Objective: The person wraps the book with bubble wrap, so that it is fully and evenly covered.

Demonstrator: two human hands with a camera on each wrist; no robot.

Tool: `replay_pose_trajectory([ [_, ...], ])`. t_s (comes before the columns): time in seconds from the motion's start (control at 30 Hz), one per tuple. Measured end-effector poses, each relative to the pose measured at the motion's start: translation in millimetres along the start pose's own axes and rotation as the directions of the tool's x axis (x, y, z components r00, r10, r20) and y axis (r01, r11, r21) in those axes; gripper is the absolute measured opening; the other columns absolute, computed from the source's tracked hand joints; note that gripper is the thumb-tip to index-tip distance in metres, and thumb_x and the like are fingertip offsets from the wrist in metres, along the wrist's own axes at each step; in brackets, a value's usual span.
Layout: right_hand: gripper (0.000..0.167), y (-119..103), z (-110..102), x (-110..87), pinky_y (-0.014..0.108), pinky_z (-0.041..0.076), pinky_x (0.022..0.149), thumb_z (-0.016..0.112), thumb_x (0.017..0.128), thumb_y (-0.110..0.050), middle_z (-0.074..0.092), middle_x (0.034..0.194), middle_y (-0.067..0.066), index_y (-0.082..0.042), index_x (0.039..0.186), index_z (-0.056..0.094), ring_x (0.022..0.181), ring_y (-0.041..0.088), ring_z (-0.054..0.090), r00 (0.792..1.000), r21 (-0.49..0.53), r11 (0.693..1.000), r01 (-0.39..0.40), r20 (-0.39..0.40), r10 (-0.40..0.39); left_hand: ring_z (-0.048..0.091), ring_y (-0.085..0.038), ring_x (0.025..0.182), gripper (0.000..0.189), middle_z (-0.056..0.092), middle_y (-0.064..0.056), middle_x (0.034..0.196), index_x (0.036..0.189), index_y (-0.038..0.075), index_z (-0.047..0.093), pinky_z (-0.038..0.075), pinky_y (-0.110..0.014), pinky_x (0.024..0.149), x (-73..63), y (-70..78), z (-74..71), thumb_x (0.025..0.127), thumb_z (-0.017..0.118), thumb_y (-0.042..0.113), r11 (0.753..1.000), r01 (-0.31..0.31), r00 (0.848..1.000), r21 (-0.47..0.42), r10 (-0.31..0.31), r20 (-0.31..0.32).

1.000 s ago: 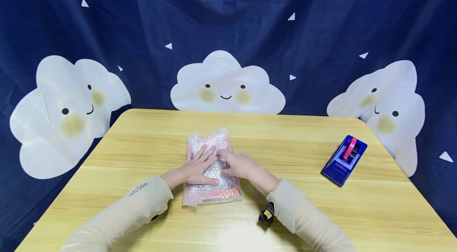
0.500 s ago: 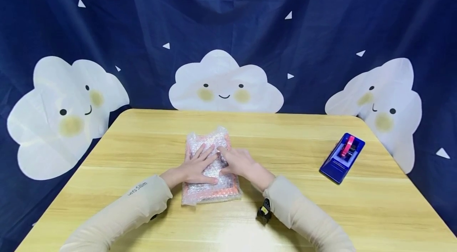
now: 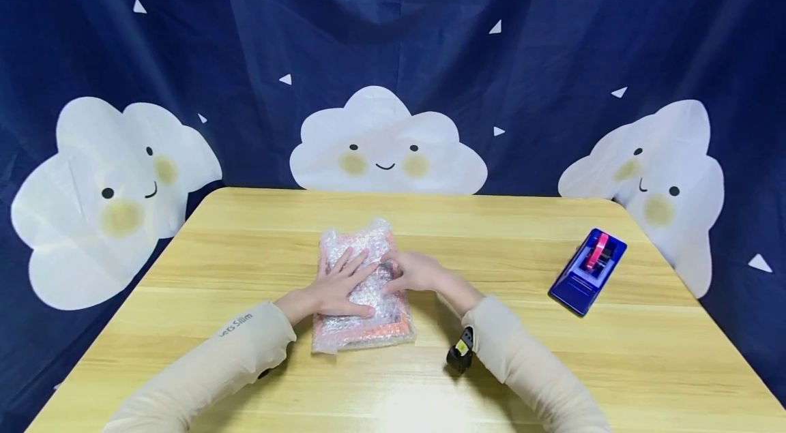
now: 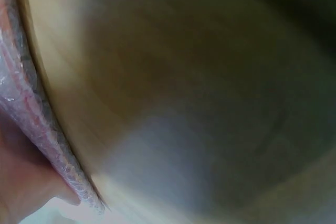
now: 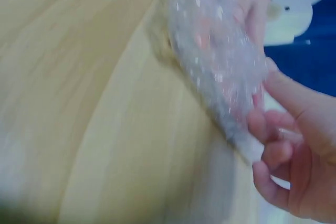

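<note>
A flat package in clear bubble wrap (image 3: 368, 336), with orange-red edges showing through, lies on the table. My left hand (image 3: 340, 290) rests on top of it with fingers spread. At the package's right side, my right hand (image 3: 420, 271) holds the wrap with curled fingers. In the right wrist view the thumb (image 5: 286, 90) touches the crinkled bubble wrap (image 5: 210, 51) and the curled fingertips (image 5: 258, 124) meet its edge. The left wrist view catches only the package's side (image 4: 44, 124) and part of the left hand (image 4: 23, 182); what lies inside the wrap is unclear.
A blue tape dispenser (image 3: 588, 273) with a pink roll stands on the right of the wooden table (image 3: 491, 221). Behind the table hangs a dark blue curtain (image 3: 528, 92) with smiling clouds. A black wrist device (image 3: 460, 350) sits under the right sleeve.
My right hand has shifted a little right, from near the package's middle to its right side. The left hand stays spread on the wrap, and the package lies still.
</note>
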State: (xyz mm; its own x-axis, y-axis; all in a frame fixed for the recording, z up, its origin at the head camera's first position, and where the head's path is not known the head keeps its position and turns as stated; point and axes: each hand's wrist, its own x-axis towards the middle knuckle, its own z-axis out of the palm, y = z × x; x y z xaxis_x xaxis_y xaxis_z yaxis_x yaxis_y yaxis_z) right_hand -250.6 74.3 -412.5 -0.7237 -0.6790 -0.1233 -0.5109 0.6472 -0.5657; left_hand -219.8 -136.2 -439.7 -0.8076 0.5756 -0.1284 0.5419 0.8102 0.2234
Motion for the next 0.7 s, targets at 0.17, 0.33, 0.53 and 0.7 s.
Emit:
replay_pose_trajectory([
  [0.17, 0.056, 13.5, -1.0, -5.6, 0.023, 0.047, 0.064, 0.068, 0.081, -0.015, 0.064, 0.074, 0.013, 0.005, 0.128, 0.044, 0.063, 0.017, 0.059, 0.999, 0.312, 0.95, 0.028, 0.035, -0.041, -0.004, -0.036, 0.138, 0.088, 0.005, -0.008, 0.153, 0.146, 0.02, 0.021, -0.016, -0.067, 0.097, -0.6, 1.0, -1.7, 0.078, 0.051, 0.067, 1.0, 0.002, 1.0, -0.014, -0.002, 0.004],
  [0.33, 0.048, 21.5, 2.9, -5.7, 0.021, 0.044, 0.059, 0.066, 0.08, -0.004, 0.06, 0.064, 0.006, 0.006, 0.123, 0.047, 0.059, 0.014, 0.055, 0.999, 0.431, 0.902, -0.002, 0.033, -0.014, -0.004, -0.036, 0.138, 0.088, 0.005, -0.008, 0.154, 0.146, 0.02, 0.022, -0.016, -0.067, 0.097, -1.3, 1.9, -2.4, 0.078, 0.051, 0.066, 1.0, 0.008, 1.0, -0.019, -0.008, 0.012],
  [0.53, 0.039, 22.5, 8.3, -4.0, 0.02, 0.04, 0.053, 0.066, 0.078, -0.002, 0.056, 0.061, 0.002, 0.003, 0.114, 0.052, 0.055, 0.011, 0.049, 1.0, 0.43, 0.902, -0.027, 0.001, 0.03, -0.005, -0.036, 0.138, 0.088, 0.005, -0.008, 0.154, 0.146, 0.021, 0.021, -0.015, -0.067, 0.097, -0.8, 1.3, -1.8, 0.078, 0.052, 0.066, 1.0, 0.011, 1.0, -0.029, -0.01, 0.011],
  [0.7, 0.033, 18.3, 9.3, -3.9, 0.021, 0.043, 0.053, 0.068, 0.076, -0.003, 0.053, 0.062, 0.001, -0.001, 0.106, 0.053, 0.057, 0.012, 0.049, 0.997, 0.346, 0.936, -0.058, -0.03, 0.073, -0.006, -0.035, 0.138, 0.088, 0.003, -0.007, 0.154, 0.147, 0.022, 0.02, -0.014, -0.067, 0.098, 0.7, 0.0, -0.7, 0.077, 0.052, 0.066, 0.999, 0.016, 1.0, -0.032, -0.015, 0.015],
])
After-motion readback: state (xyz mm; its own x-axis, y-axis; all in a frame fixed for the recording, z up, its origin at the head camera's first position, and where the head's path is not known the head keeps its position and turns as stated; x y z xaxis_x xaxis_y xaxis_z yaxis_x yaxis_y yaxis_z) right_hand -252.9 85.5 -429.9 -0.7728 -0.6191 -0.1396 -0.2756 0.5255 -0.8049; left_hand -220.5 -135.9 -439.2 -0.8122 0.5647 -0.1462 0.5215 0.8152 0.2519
